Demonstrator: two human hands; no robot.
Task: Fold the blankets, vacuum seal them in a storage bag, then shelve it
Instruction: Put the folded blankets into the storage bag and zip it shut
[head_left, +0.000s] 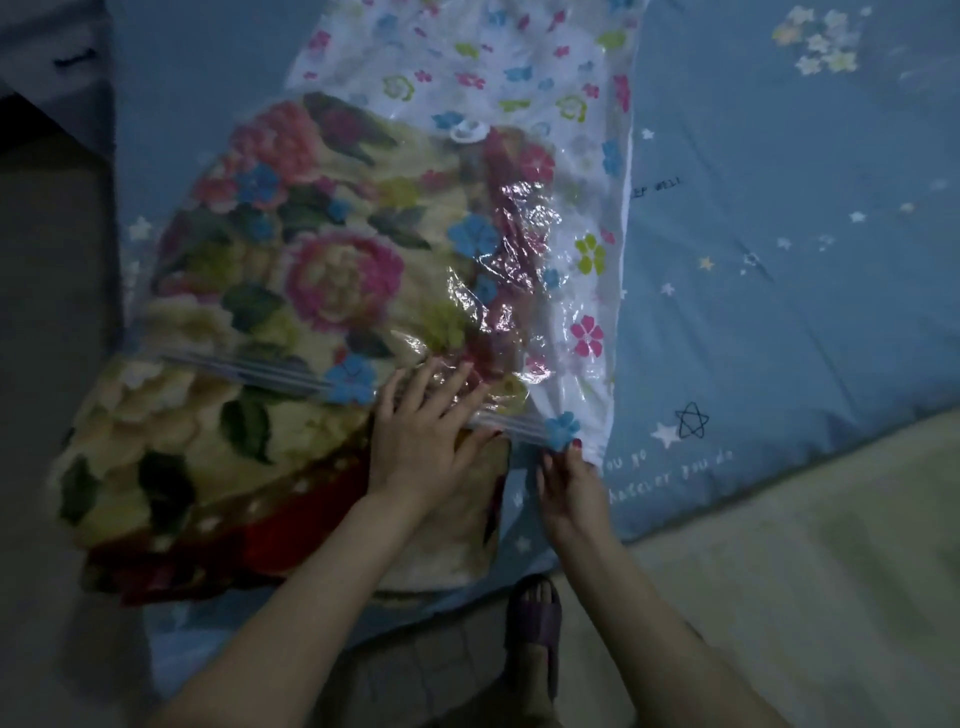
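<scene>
A folded floral blanket (208, 441) lies partly inside a clear storage bag (519, 67) printed with small flowers. Its near end sticks out past the bag's zip strip (249, 371). A round white valve (467, 130) sits on the bag's upper face. My left hand (426, 441) lies flat with spread fingers on the plastic and blanket at the bag's mouth. My right hand (569, 483) pinches the bag's near right corner beside the zip strip.
Everything rests on a blue bedsheet (779, 260) with stars and printed words. The bed's front edge runs diagonally at lower right, with pale floor (831, 597) beyond. My foot in a purple sandal (535, 623) stands below the bed edge.
</scene>
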